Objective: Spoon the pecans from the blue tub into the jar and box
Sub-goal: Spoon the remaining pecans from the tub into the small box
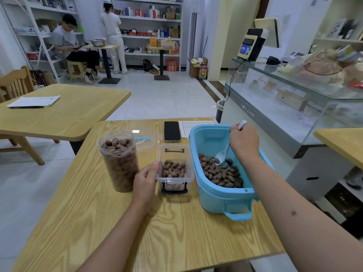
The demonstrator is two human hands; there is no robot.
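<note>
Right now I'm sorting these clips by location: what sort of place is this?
Probably a small shop. A glass display counter stands on the right with a checkout screen on top, and shelves of boxed goods line the back wall. Wooden café-style tables fill the floor.

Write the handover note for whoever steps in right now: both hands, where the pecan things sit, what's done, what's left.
Right hand grips the spoon, its bowl down among the pecans in the blue tub at the table's right.
Left hand holds the near left corner of the clear box, which stands open between the jar and the tub.
Done: the jar, lid off, is filled nearly to its rim; the box holds a shallow layer of pecans.
Left: a good pile remains at the tub's near end; keep spooning it into the box. A clear lid lies behind the jar.
</note>
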